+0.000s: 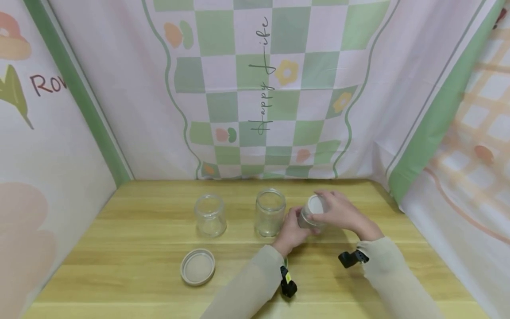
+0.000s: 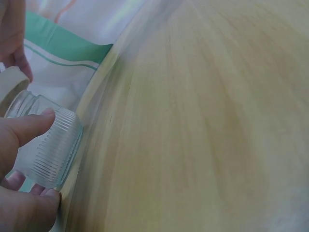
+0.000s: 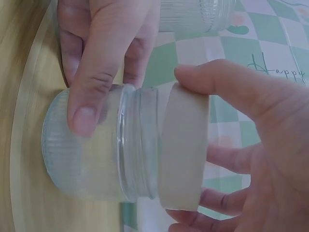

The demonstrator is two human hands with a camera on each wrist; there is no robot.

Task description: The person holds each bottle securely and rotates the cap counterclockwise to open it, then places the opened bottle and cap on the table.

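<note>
My left hand grips a small ribbed glass jar around its body, thumb along the near side. Between the thumb and fingers of my right hand is a pale round lid, held by its rim right at the jar's threaded mouth. Seen from the left wrist, the lid sits at a slight angle to the neck. Just left of my left hand stands a taller lidless glass jar; its side also shows at the top of the right wrist view.
Farther left on the wooden table is another lidless glass jar. A beige lid lies in front of it. My left sleeve mostly hides a round rim on the table. A checked curtain hangs at the back edge.
</note>
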